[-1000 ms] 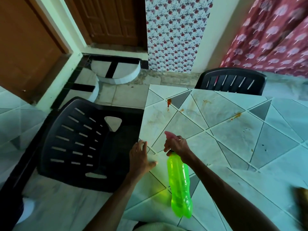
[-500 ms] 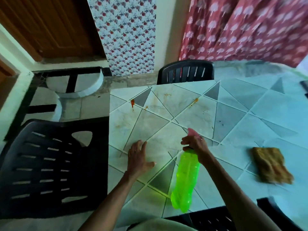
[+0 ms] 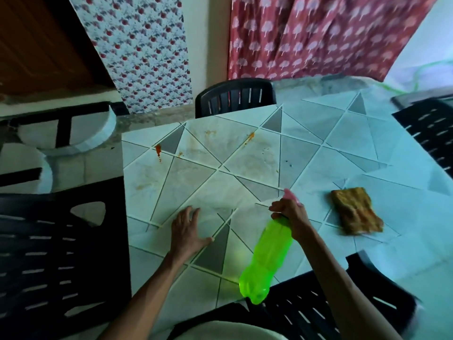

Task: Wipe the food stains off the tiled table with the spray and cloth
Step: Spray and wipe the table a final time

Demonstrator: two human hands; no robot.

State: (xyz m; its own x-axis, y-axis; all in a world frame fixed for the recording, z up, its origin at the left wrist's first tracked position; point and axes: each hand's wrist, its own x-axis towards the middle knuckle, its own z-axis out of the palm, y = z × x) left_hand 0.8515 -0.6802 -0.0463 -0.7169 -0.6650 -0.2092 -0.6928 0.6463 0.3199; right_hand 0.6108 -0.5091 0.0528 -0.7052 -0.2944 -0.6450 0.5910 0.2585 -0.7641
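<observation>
My right hand grips the neck of a bright green spray bottle with a pink trigger head, held tilted above the tiled table, nozzle pointing away from me. My left hand lies flat and open on the tiles near the table's left edge. A red-orange food stain sits near the far left corner, and another orange smear lies further right, with faint brownish marks between them. A folded brown cloth rests on the table to the right of the bottle, untouched.
Black plastic chairs stand around the table: one at the left, one at the far side, one at the right and one close to me. A red patterned curtain hangs behind.
The view has swung to the right and the brown cloth has come fully into view. My right hand with the bottle has shifted rightward; my left hand stays flat on the tiles.
</observation>
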